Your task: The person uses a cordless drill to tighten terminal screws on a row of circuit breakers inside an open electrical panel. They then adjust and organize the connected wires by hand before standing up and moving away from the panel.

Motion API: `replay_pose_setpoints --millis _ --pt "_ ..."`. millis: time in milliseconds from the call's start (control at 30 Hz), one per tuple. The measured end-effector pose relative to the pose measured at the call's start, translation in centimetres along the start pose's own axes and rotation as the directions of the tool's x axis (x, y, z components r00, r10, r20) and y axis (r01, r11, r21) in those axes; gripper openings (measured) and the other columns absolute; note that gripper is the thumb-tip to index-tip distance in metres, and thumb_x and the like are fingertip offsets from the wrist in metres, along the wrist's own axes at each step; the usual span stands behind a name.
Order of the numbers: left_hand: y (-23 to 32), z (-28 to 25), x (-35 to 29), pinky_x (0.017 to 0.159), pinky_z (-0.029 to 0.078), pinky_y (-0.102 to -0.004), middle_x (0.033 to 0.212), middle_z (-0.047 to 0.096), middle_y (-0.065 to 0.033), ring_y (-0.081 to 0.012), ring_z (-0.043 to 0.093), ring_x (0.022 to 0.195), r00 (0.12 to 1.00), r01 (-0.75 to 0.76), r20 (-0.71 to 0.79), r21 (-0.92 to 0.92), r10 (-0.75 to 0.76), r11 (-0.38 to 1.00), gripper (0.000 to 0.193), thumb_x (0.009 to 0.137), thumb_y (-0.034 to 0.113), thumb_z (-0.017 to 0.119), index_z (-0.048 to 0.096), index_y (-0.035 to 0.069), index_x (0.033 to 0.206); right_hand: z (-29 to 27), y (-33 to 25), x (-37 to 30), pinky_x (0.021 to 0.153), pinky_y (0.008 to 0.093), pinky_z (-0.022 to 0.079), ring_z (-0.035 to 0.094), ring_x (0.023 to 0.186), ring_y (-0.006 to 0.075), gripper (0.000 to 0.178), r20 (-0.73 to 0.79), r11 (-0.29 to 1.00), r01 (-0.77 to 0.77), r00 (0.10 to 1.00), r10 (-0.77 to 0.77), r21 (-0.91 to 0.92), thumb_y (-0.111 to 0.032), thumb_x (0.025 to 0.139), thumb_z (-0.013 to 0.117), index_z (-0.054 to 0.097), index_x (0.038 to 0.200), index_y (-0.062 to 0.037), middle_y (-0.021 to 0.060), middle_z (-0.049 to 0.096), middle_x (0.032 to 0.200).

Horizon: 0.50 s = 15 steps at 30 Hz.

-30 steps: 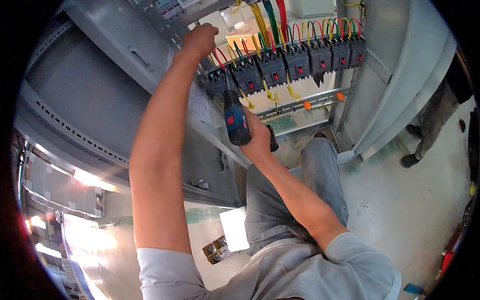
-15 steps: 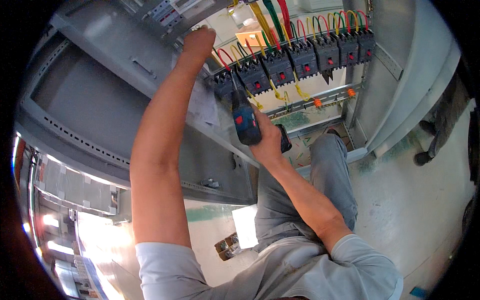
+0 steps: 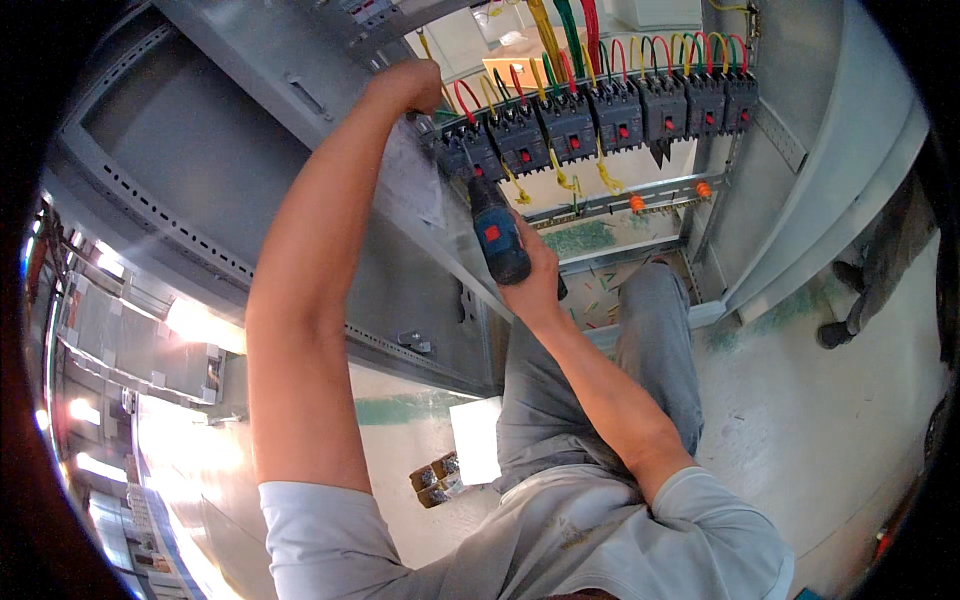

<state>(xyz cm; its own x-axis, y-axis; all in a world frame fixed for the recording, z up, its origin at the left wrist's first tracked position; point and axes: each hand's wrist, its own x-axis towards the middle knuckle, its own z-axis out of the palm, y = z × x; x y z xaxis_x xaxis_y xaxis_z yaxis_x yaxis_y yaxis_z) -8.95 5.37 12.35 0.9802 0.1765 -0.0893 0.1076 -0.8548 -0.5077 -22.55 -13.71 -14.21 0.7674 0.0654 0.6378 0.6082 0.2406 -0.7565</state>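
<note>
My right hand (image 3: 535, 268) is wrapped round the grip of a blue and black cordless screwdriver (image 3: 498, 235). Its long thin bit points up at the leftmost black circuit breaker (image 3: 467, 152); whether the tip touches a screw is too small to tell. Beside that breaker's upper left corner, my left hand (image 3: 416, 86) is curled closed. Its fingertips are turned away, so whatever they hold is hidden. More black breakers with red switches, such as the middle one (image 3: 616, 115), run rightward in a row, with red, yellow and green wires (image 3: 618, 55) looping from their tops.
A grey metal cabinet frame (image 3: 300, 90) rises on the left, with a side panel (image 3: 785, 130) on the right. Below the breakers runs a rail (image 3: 660, 193) with orange insulators (image 3: 637, 203). Small boxes (image 3: 435, 480) and a white sheet (image 3: 476, 440) lie on the floor. Another person's shoe (image 3: 833, 334) is at right.
The view has shifted slightly, moving the breakers right in the picture. My left hand has come down closer to the leftmost breaker. The screwdriver remains in my right hand, its bit still at that breaker.
</note>
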Motion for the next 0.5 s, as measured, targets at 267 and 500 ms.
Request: replay_pose_setpoints --millis 267,500 --pt "0.7 -1.3 -1.9 0.071 0.058 -0.0311 0.096 0.077 -0.0061 -0.0181 0.073 0.078 0.952 0.064 0.252 -0.718 0.173 0.693 0.035 0.088 0.014 0.071 0.072 0.005 0.122 -0.4 0.9 0.3 0.097 0.0389 0.051 0.068 0.114 0.0304 0.066 0.038 0.994 -0.111 0.993 0.111 -0.006 -0.001 0.077 0.077 0.057 0.139 0.0011 0.0206 0.069 0.122" --pt "0.0 -0.6 -1.6 0.089 0.056 -0.0358 0.112 0.075 -0.0077 -0.0186 0.070 0.103 0.838 -0.052 0.357 -0.700 0.412 0.712 0.045 0.089 0.020 0.075 0.069 0.009 0.132 -0.3 2.2 0.1 0.095 0.0407 0.053 0.069 0.110 0.0373 0.069 -0.027 1.000 -0.027 0.999 0.027 0.013 -0.003 0.075 0.078 0.057 0.141 -0.0045 0.0219 0.070 0.119"
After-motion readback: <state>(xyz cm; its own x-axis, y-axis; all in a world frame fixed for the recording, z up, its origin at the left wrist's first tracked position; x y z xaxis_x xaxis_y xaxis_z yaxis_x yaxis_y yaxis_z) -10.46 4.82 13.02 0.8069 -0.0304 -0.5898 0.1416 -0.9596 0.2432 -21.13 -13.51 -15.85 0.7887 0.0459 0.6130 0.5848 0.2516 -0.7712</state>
